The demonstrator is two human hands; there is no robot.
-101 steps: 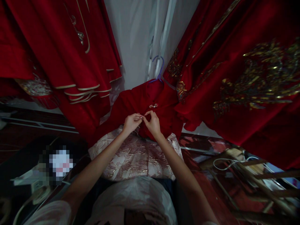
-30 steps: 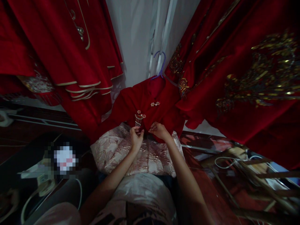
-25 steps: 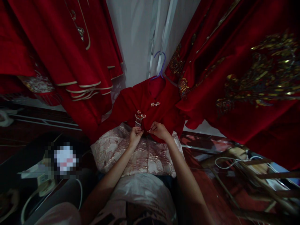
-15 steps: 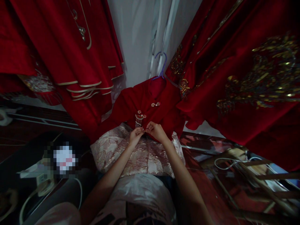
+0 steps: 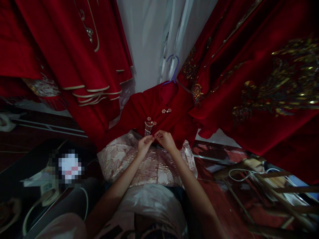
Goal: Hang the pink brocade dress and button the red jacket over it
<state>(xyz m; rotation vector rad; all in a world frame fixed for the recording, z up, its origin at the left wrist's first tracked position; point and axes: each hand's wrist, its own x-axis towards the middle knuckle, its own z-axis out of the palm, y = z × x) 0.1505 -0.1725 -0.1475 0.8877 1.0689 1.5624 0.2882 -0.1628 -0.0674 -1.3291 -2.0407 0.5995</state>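
Observation:
A small red jacket (image 5: pixel 139 109) hangs from a purple hanger (image 5: pixel 173 68) straight ahead of me. It bears a pearl clasp (image 5: pixel 166 111) near the collar and a tasselled pearl clasp (image 5: pixel 149 125) lower down. Just below the tassel, my left hand (image 5: pixel 143 145) and my right hand (image 5: pixel 166 140) meet fingertip to fingertip. Both pinch a small beaded fastening (image 5: pixel 156 135) at the jacket's front edge. Under the jacket hangs a pale pink brocade skirt (image 5: pixel 124 162).
Large red embroidered robes hang on the left (image 5: pixel 74 56) and, with gold embroidery, on the right (image 5: pixel 261 86). A white wall (image 5: pixel 149 39) shows between them. A wooden stool with a white cord (image 5: pixel 249 172) stands at the right. White cables (image 5: pixel 45 196) lie at the lower left.
Both hands moved down from the tasselled clasp to a lower fastening on the jacket front, uncovering the tassel. Over the last second the fingertips closed in on each other.

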